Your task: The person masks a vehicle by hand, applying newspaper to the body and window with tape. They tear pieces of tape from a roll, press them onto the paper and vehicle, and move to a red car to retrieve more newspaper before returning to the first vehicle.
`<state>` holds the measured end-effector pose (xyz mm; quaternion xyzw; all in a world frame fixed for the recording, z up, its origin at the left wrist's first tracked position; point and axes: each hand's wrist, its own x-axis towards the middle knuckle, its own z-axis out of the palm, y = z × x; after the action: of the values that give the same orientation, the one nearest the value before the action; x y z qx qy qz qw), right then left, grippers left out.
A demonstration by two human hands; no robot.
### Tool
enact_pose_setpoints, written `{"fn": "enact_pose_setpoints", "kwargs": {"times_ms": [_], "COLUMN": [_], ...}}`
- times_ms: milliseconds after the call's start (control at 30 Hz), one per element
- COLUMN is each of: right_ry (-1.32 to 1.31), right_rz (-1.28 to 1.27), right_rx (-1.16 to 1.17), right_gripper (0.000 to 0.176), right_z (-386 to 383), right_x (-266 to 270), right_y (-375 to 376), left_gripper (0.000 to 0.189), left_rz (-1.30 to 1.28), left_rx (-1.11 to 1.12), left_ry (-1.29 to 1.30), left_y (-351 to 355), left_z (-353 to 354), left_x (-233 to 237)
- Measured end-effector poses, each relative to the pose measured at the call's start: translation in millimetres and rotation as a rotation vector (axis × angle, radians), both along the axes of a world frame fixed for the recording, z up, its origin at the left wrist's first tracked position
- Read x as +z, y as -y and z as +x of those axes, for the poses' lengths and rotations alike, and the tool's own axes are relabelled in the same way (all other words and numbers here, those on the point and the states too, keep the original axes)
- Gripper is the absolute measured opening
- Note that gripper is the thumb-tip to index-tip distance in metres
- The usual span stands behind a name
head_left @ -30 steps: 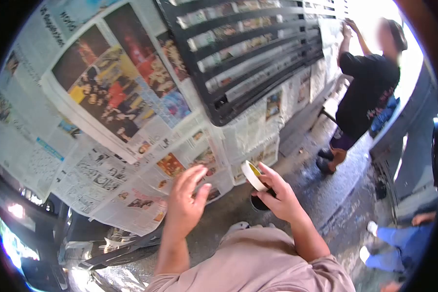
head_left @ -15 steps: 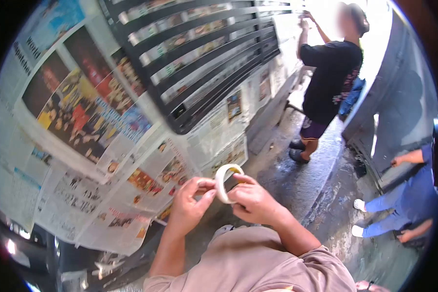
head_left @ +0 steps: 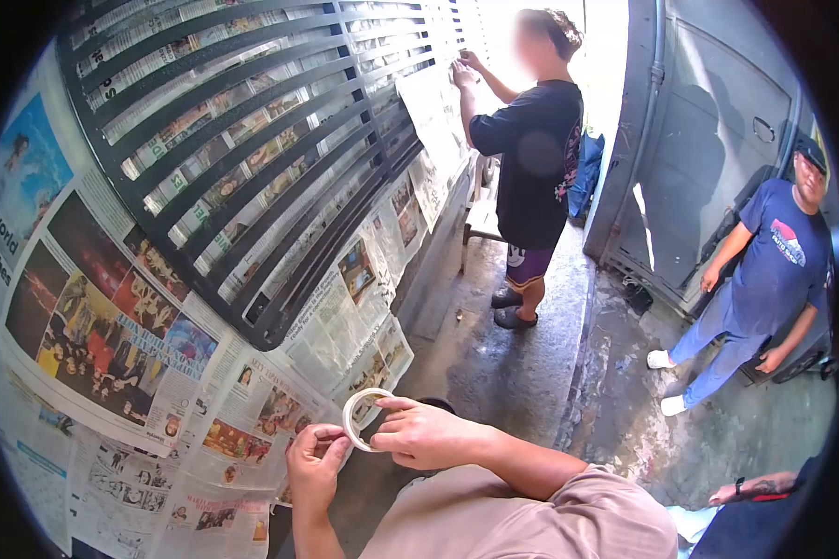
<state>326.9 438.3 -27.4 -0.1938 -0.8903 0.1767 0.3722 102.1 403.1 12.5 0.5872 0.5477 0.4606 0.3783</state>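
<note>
A pale roll of masking tape is between my two hands, in front of my chest. My right hand is closed on the ring from the right, its fingertips at the opening. From the left, my left hand pinches at the rim, thumb and forefinger together. Any loose tape end there is too small to make out. Newspaper sheets cover the surface just beyond my left hand. Above them stands a black slatted metal grille, with newsprint showing between its bars.
A person in a black shirt stands farther along the grille, both hands raised to it. Another person in a blue shirt is by the grey metal door at right. Someone's forearm shows at lower right. A stool stands behind the grille's end.
My view has swung right and up, so the grille, door and people appear farther left. Both hands stay on the tape roll. A forearm has come in at lower right.
</note>
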Motion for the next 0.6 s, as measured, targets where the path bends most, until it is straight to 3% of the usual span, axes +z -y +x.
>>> {"fn": "enact_pose_setpoints", "kwargs": {"times_ms": [200,300,600], "right_ry": [0.064,0.071,0.123], "right_rz": [0.018,0.032,-0.025], "right_rx": [-0.025,-0.024,0.110], "right_gripper": [0.014,0.014,0.010], "right_z": [0,1,-1], "right_x": [-1,2,-2], "right_y": [0,-2,-1], "left_gripper": [0.007,0.005,0.006], "left_rz": [0.007,-0.058,-0.081], "left_rx": [-0.027,0.066,-0.061], "left_ry": [-0.101,0.029,-0.226], "left_y": [1,1,4], "left_z": [-11,-4,-24], "left_x": [-14,-21,-26]}}
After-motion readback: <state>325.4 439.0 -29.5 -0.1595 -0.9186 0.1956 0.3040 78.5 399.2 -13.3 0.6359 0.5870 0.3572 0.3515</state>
